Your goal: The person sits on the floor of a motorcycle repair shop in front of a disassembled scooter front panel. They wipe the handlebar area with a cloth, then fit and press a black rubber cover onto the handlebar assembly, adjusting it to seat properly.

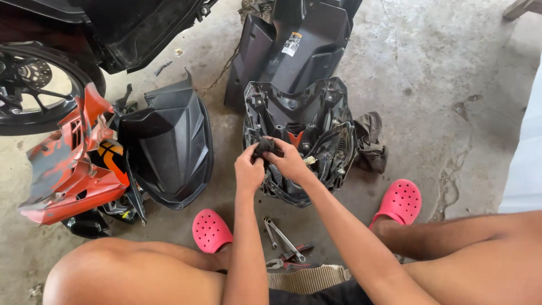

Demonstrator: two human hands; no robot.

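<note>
While both hands point(271, 161) grip a dark part point(266, 147), headlight housing point(299, 141) beneath; bare concrete point(440, 73) rightward

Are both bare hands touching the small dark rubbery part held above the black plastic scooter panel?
Touching. The head view shows the left hand and right hand both pinching the small dark part between their fingertips, above the black plastic panel.

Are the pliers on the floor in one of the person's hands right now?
No, the pliers lie on the concrete between the pink clogs, while the left hand and right hand both grip a small dark part.
</note>
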